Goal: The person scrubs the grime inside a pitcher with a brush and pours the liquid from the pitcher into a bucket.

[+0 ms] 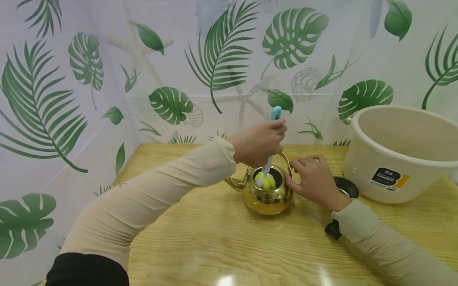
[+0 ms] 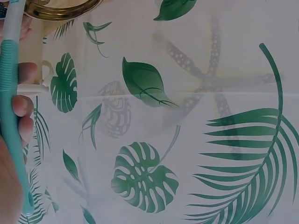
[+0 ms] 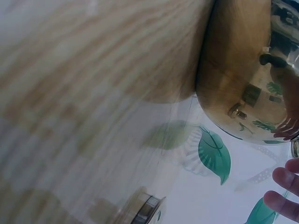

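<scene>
My left hand [image 1: 259,143] grips the blue handle of a brush [image 1: 276,113], which points down into a gold kettle [image 1: 268,202]. Its yellow and white head [image 1: 265,181] lies inside the kettle's round opening. In the left wrist view the fingers of my left hand [image 2: 21,112] curl round the teal handle [image 2: 8,93]. My right hand [image 1: 315,178] holds the kettle's right side, thumb at the rim and fingers beside the base of the arched handle. The right wrist view shows the shiny kettle body [image 3: 243,70] and some fingertips [image 3: 282,191].
A large cream bucket [image 1: 390,171] stands at the right on the wooden table [image 1: 214,238]. Partly behind my right wrist lies a black round object [image 1: 348,186], with a black piece [image 1: 333,229] below the wrist. A leaf-patterned cloth [image 1: 222,99] hangs behind the table.
</scene>
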Motion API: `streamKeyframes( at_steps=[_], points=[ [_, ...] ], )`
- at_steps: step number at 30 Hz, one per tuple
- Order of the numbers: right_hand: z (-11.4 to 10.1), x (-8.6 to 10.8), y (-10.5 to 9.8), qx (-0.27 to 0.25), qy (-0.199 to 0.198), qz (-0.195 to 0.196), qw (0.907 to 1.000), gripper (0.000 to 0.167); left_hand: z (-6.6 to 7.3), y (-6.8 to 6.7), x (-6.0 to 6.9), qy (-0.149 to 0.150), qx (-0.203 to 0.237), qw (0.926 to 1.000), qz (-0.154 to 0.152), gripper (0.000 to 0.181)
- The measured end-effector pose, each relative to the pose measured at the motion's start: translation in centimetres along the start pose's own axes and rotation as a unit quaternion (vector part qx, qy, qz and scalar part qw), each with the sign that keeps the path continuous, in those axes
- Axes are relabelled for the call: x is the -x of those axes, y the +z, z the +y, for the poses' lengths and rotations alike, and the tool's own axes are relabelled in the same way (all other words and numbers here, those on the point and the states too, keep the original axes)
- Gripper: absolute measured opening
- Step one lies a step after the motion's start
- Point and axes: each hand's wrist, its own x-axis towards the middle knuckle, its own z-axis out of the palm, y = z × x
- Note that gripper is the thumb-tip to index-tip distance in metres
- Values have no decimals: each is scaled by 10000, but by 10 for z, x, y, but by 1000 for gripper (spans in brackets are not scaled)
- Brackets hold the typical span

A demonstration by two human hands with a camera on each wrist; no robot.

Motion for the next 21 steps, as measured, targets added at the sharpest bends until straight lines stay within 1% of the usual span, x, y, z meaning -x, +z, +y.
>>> streamKeyframes(
  at_steps=[3,5,8,14,17,21],
  points=[
    [0,0,0,-26,4,40,10000,28,-1,1,3,-57,-136,9998,-94,29],
    [0,0,0,-20,8,42,10000,27,-2,3,5,-81,-178,9998,-74,29],
    [0,-1,0,12,20,24,10000,26,-4,9,9,-93,-160,9998,50,32],
    [0,0,1,33,9,50,10000,27,-11,24,17,-29,-179,9988,454,41],
    [0,0,1,25,-10,83,10000,28,-13,29,19,-68,-263,9983,519,44],
    [0,-1,2,12,-36,139,9999,29,-15,32,18,-230,-653,9963,500,47]
  ],
)
